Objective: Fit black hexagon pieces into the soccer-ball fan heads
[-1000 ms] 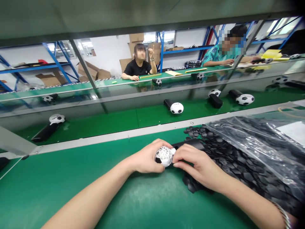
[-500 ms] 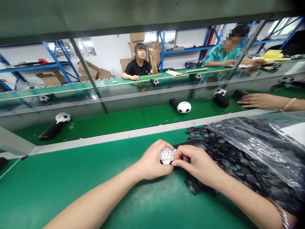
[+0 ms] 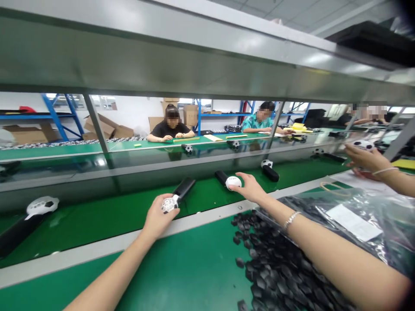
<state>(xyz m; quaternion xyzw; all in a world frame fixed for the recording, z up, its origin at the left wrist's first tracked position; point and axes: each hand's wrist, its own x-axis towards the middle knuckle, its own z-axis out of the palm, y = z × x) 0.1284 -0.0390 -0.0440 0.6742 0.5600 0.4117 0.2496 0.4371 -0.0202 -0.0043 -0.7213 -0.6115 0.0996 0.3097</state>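
My left hand [image 3: 158, 216] holds a device with a white-and-black football-shaped head [image 3: 170, 204], its fingers wrapped round the head. The black handle [image 3: 184, 188] points up and right over the dark green belt. Fingers apart, my right hand [image 3: 252, 188] reaches over the belt at the right side of another football-headed device [image 3: 233, 183]. Its thumb and fingers lie around the head's edge; whether they press on it I cannot tell. A pile of small black pentagon pieces [image 3: 272, 259] lies on the green worktop below my right forearm.
Other football-headed devices lie on the belt [image 3: 106, 216], one at left [image 3: 42, 206] and one farther right [image 3: 267, 164]. A clear plastic bag [image 3: 350, 211] covers part of the pile. At right a co-worker's hand [image 3: 369, 160] holds another device. A metal shelf [image 3: 194, 56] spans overhead.
My hands have parted and moved forward from the worktop to the belt. The left now carries the football-headed device there; the right has let go of it. The view has tilted up.
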